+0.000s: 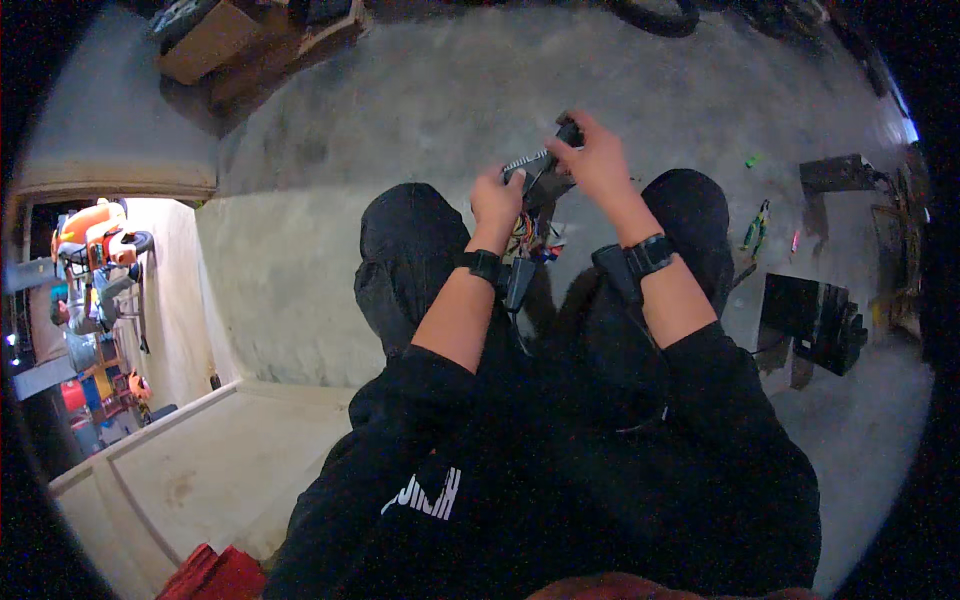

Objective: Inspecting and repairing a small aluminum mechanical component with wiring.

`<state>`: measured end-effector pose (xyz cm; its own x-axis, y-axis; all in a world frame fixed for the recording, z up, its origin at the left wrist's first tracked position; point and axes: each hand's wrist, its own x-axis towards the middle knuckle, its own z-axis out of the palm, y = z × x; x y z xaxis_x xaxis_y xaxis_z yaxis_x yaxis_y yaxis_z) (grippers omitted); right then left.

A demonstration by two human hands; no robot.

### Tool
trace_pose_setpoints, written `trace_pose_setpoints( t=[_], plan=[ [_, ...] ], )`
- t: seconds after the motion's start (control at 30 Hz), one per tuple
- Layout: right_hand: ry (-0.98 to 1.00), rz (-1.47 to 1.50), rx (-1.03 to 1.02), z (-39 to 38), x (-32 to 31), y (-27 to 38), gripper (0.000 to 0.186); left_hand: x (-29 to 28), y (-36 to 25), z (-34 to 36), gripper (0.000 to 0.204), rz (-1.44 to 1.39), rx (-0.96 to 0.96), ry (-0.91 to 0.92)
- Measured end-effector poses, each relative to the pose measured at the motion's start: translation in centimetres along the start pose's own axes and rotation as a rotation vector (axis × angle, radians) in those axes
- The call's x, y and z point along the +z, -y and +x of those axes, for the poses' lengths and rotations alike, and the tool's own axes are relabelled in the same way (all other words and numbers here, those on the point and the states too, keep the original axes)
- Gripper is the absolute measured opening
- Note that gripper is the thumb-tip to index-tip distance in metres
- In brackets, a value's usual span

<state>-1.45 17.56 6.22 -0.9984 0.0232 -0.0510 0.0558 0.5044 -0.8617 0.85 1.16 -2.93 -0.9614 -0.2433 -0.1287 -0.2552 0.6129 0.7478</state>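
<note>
I sit with my knees apart above a concrete floor (420, 110). Between them I hold a small dark electronic unit (537, 172) with a ribbed grey face. My left hand (497, 197) grips its left end from below. My right hand (592, 155) closes on its upper right corner, fingers curled over a black part. A bundle of coloured wires (532, 236) hangs under the unit, between my wrists. Each wrist carries a black band with a small black device. What the wires lead to is hidden by my legs.
Green-handled pliers (755, 226) and a few small bits lie on the floor at the right, near a black box (808, 318). Cardboard boxes (215, 38) stand at the upper left. A step drops at the left toward orange machines (95, 240).
</note>
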Motion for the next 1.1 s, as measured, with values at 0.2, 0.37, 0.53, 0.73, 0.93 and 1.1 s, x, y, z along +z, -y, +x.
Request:
trace_pose_setpoints(
  t=[0.2, 0.37, 0.53, 0.73, 0.93, 1.1],
  plan=[
    [-0.058, -0.149, 0.025, 0.2, 0.5, -2.2, 0.046, 0.5, 0.4, 0.0, 0.038, -0.031, -0.025, 0.059],
    [-0.103, -0.085, 0.107, -0.7, -0.9, -2.4, 0.05, 1.3, -0.1, -0.3, 0.041, -0.054, -0.069, 0.001],
    [-0.142, -0.116, 0.029, -1.9, 0.7, 0.5, 0.046, 0.9, 4.4, 1.7, 0.039, -0.108, -0.022, -0.021],
    [-0.547, 0.403, 0.13, 0.7, -1.3, -2.8, 0.036, 1.5, 3.0, 0.9, 0.039, 0.012, 0.224, 0.042],
    [-0.237, -0.017, 0.337, -1.2, 1.9, -6.9, 0.034, 2.3, 0.8, -1.1, 0.032, 0.017, -0.174, 0.156],
    [-0.019, -0.129, 0.288, -1.7, 6.5, -6.1, 0.024, 2.3, 7.7, 0.4, 0.042, -0.251, -0.164, 0.108]
  ],
)
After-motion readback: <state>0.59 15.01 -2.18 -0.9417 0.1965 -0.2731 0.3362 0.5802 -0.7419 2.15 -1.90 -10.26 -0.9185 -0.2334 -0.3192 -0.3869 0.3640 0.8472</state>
